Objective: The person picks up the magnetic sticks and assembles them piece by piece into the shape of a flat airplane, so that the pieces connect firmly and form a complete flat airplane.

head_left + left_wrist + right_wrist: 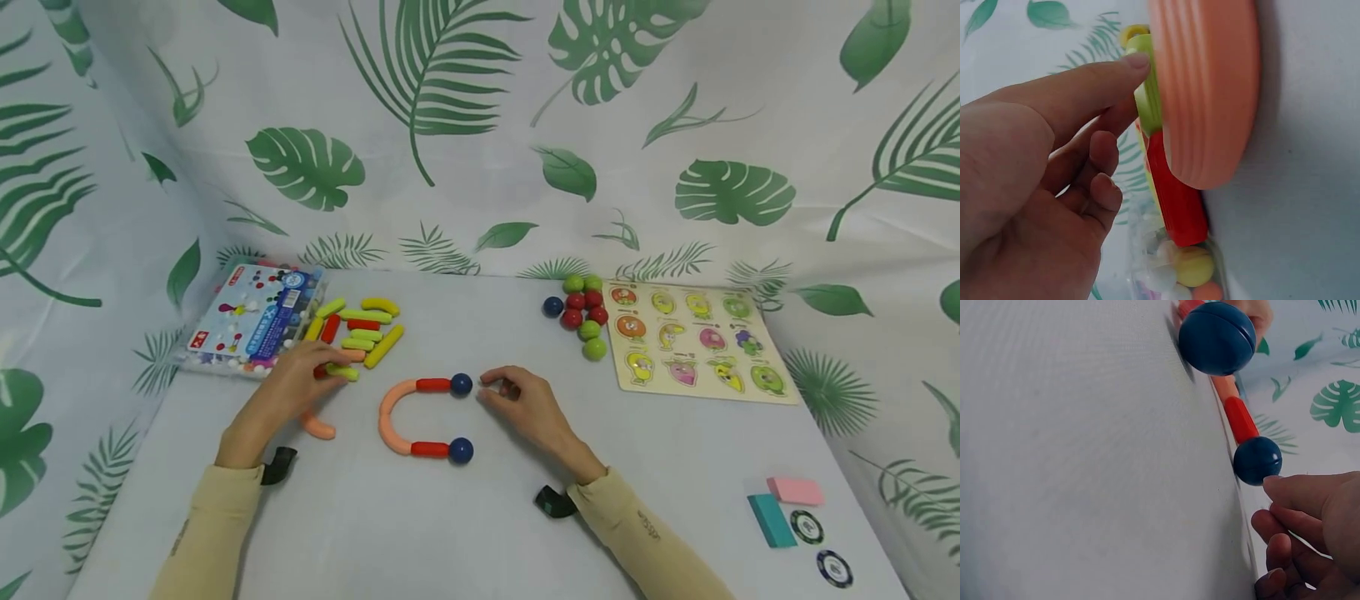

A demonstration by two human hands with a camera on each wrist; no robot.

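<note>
My left hand (303, 375) pinches a short lime-green connector stick (1147, 94) between thumb and finger, beside the pile of coloured sticks. A red stick (1179, 194) lines up with its lower end; whether they are joined I cannot tell. Close to the left wrist lies a curved orange stick (318, 427). In the middle of the table, a U shape has a curved orange bend (387, 417), two red sticks (431, 450) and two dark blue balls (461, 451). My right hand (528, 404) hovers beside the upper blue ball (461, 384), its fingers loosely bent and holding nothing.
A clear box (255, 317) with a printed lid stands at the back left. Several red and green balls (592, 298) sit left of a wooden fruit board (701, 342). Pink (795, 491) and teal blocks (772, 522) and two chips (835, 568) lie front right.
</note>
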